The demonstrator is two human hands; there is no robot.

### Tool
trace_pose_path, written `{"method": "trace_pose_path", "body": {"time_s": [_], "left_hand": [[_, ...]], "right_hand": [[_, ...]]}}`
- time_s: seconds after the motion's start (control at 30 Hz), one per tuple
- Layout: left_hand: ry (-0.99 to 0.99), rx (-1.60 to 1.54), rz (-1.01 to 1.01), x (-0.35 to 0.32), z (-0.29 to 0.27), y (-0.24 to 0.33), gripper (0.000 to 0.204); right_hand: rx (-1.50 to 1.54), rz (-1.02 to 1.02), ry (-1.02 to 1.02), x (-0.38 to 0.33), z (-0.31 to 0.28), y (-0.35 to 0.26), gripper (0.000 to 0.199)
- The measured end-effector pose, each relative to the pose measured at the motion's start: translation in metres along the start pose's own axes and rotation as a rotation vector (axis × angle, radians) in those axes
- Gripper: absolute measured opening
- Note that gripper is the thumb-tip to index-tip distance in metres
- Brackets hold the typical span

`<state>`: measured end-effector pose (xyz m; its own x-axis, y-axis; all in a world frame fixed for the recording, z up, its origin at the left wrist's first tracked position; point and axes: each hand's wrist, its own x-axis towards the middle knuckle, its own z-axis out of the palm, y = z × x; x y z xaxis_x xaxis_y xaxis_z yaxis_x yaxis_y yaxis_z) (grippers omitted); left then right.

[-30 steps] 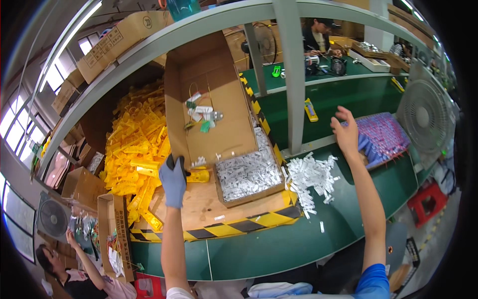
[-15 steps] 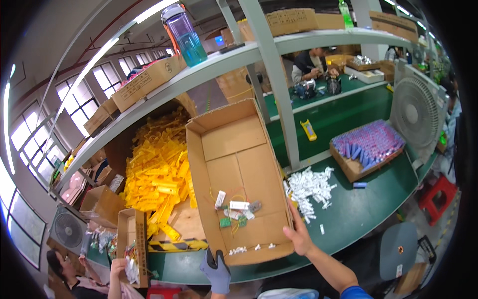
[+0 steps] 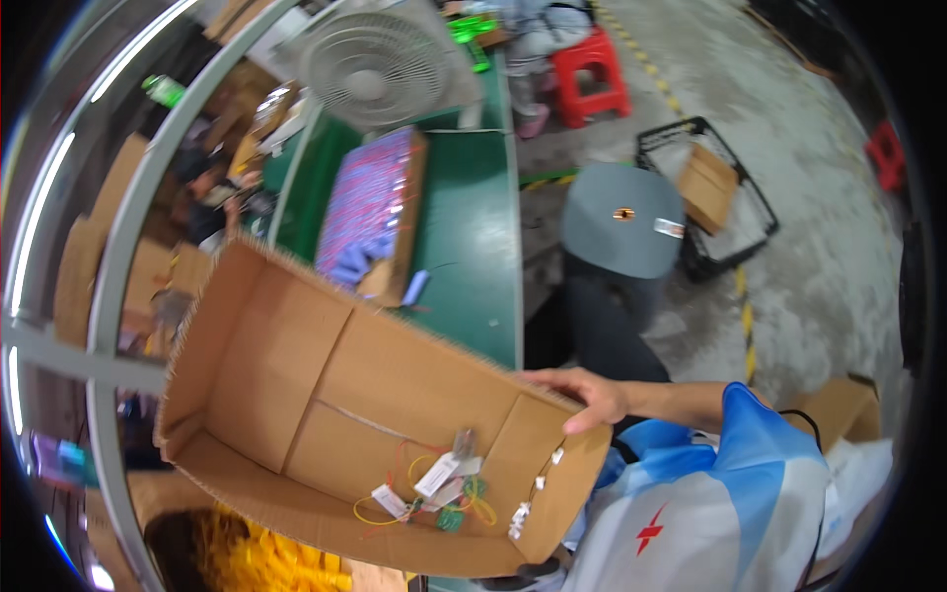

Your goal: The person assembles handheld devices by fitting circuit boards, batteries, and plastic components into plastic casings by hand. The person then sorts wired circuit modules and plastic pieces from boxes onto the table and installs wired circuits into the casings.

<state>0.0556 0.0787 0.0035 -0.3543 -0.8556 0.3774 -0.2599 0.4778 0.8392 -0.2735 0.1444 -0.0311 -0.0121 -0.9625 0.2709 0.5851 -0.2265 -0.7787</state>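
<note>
A large open cardboard box (image 3: 326, 375) is lifted and tilted in front of me, its opening facing me. At its lower end lie several small tagged parts with yellow and red wire loops and green pieces (image 3: 439, 493). My right hand (image 3: 592, 400) grips the box's right-hand rim, fingers curled over the edge. Only a dark gloved sliver of my left hand (image 3: 538, 570) shows under the box's lower corner, pressed against it.
Beyond the box a green table (image 3: 473, 247) carries a shallow carton of purple and blue pieces (image 3: 370, 212) and a white fan (image 3: 375, 64). A grey round stool (image 3: 621, 217), a black crate (image 3: 750, 232), a red stool (image 3: 592, 74) stand on the concrete floor. Yellow packs (image 3: 247, 553) lie lower left.
The box has come up off the table and swung to the right, over the table's end. My right hand has moved from the box's inside edge to gripping its rim.
</note>
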Motion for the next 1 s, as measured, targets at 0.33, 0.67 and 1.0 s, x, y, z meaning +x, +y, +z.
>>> {"method": "trace_pose_path", "body": {"time_s": [0.33,0.67,1.0], "left_hand": [[-0.574,-0.016,0.251,-0.003,0.201,0.058,0.053],[-1.052,0.289,-0.063,-0.037,0.249,-0.014,0.054],[-0.92,-0.45,-0.49,0.011,0.038,0.05,0.047]], "right_hand": [[-0.213,-0.357,1.064,-0.199,-0.166,-0.074,0.086],[-0.637,-0.047,1.495,-0.221,-0.423,0.017,0.062],[-1.279,-0.063,1.76,-0.225,-0.395,0.023,0.038]]}}
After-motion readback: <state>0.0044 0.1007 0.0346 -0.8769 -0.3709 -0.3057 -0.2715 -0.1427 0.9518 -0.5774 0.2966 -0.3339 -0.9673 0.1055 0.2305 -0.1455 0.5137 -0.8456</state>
